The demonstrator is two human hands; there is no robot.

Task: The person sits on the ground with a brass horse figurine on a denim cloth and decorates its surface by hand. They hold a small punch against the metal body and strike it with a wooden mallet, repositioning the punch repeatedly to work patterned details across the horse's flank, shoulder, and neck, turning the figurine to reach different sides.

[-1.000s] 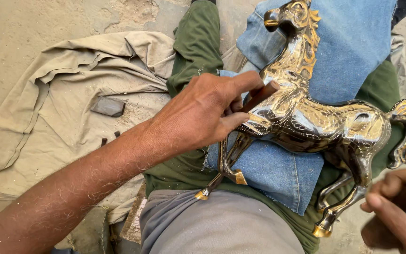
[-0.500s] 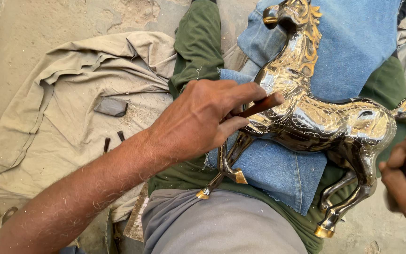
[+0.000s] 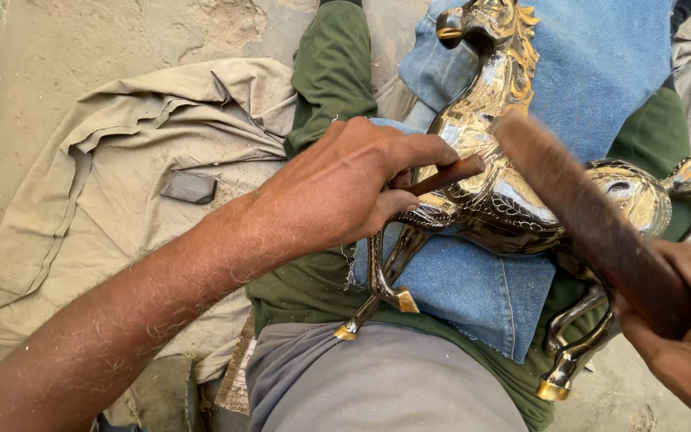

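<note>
We note our left hand [image 3: 337, 188] gripping a slim brown rod [image 3: 441, 176] against the polished, engraved metal horse [image 3: 513, 200] lying on denim cloth [image 3: 473, 292] across our lap; our right hand [image 3: 685, 320] clasps a blurred wooden stick [image 3: 593, 224].

Left hand [image 3: 341, 188]: my fingers curled shut, forearm stretched in from lower left. Right hand [image 3: 685, 328]: fisted closed, at lower right.

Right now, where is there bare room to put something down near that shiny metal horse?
The rumpled beige cloth on the left is open around the small dark block; sandy ground lies beyond. The lap is crowded: shiny metal horse, blue denim, both hands.
</note>
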